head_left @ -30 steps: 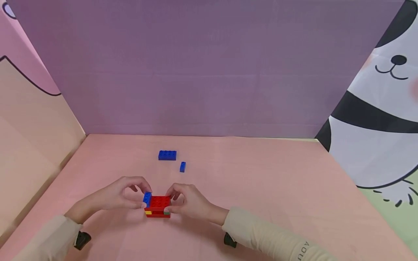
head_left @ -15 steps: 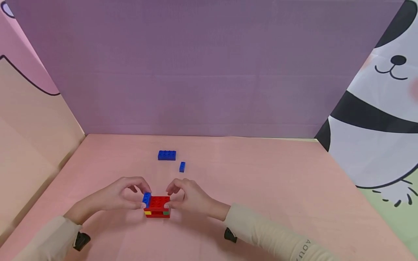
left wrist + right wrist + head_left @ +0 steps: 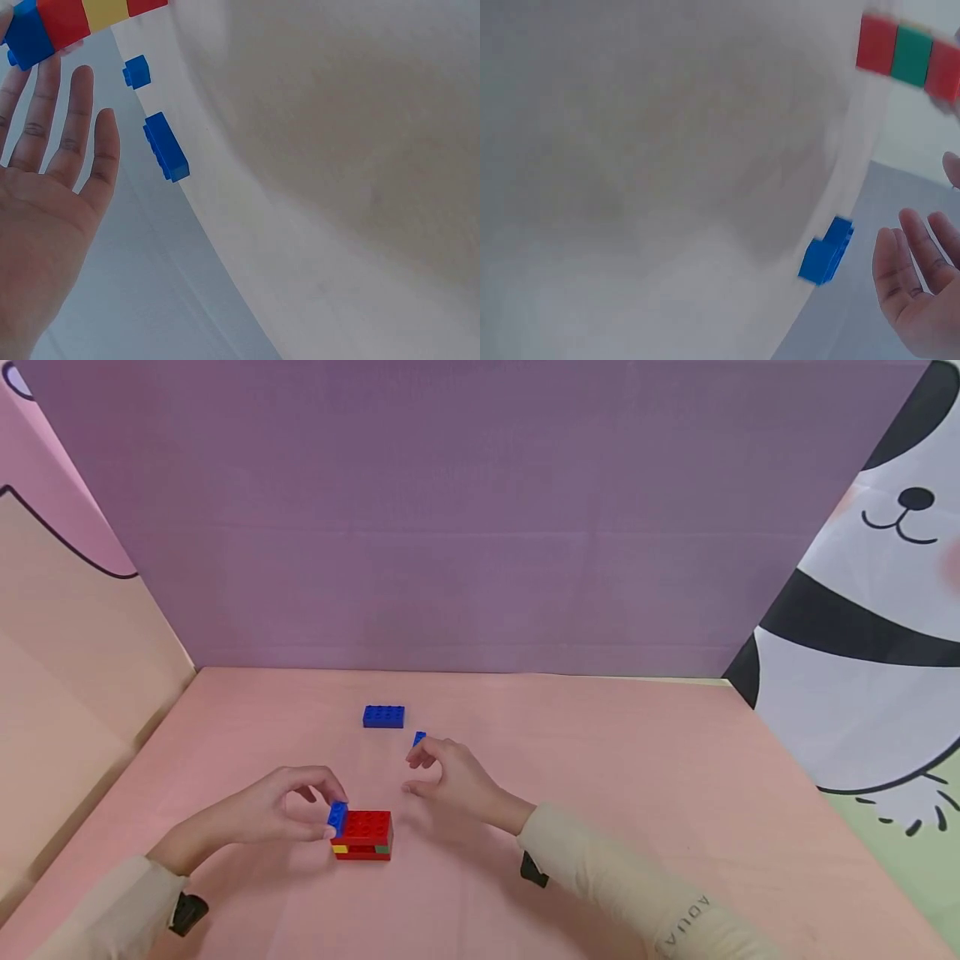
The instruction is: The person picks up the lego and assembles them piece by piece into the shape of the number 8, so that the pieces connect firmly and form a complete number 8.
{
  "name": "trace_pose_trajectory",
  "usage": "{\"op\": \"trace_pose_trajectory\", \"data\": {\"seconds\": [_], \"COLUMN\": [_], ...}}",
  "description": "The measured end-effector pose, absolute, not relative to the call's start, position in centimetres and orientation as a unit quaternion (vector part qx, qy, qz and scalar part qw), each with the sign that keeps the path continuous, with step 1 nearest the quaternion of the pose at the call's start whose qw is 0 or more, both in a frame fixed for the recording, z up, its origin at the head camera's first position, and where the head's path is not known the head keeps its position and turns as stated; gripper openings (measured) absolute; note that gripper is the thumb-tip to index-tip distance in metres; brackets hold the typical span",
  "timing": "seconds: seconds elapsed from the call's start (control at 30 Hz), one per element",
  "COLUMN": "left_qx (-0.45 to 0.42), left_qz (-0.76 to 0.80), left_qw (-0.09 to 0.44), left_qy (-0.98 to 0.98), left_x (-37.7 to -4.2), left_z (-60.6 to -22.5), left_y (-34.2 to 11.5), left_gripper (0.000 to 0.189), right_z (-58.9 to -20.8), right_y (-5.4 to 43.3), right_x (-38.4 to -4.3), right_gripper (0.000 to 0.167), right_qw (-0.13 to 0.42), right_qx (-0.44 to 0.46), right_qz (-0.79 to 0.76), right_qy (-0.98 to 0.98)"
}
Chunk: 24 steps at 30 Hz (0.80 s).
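A stack of building bricks [image 3: 367, 828] stands on the table, with a red brick on top, a red one at the bottom, and yellow and green bricks between them. Along the stack's left end sits a small blue brick [image 3: 337, 818], studs up, which my left hand [image 3: 288, 802] pinches between thumb and fingers. My right hand [image 3: 461, 781] is off the stack, fingers bent and parted from the thumb, holding nothing. Its fingertips are nearest a second small blue brick [image 3: 419, 738], partly hidden behind them. The left wrist view shows that loose small brick [image 3: 137, 72] whole.
A longer blue brick [image 3: 383, 717] with two rows of studs lies farther back on the pink table [image 3: 600, 777]. Behind the table rises a purple backdrop [image 3: 465, 527]; a panda-printed panel [image 3: 862, 677] stands at the right and a beige panel [image 3: 75, 693] at the left.
My right hand has let go of the stack's right end and moved away and back to the small loose blue brick. My left hand stays in place on the stack.
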State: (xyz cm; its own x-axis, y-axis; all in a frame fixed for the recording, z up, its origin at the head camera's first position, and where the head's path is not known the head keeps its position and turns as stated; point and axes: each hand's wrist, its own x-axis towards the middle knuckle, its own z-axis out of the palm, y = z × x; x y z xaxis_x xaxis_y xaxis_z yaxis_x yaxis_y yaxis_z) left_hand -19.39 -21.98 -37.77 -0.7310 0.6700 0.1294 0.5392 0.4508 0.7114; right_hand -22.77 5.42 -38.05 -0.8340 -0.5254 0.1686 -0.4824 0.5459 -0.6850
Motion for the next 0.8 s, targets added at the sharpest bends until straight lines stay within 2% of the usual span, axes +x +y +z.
{"op": "trace_pose_trajectory", "data": {"seconds": [0.53,0.8], "left_qx": [0.354,0.357], "left_qz": [0.382,0.383], "left_qw": [0.089,0.085], "left_qy": [0.849,0.848], "left_x": [-19.4,-19.4], "left_z": [-37.6,-37.6], "left_y": [-21.9,-21.9], "left_gripper": [0.023,0.022], "right_z": [-38.8,-39.1], "right_y": [6.6,6.7], "right_x": [-27.0,-28.5], "right_gripper": [0.031,0.033], "right_qw": [-0.022,-0.002], "right_qx": [-0.273,-0.258], "right_qz": [-0.325,-0.325], "right_qy": [0.905,0.91]}}
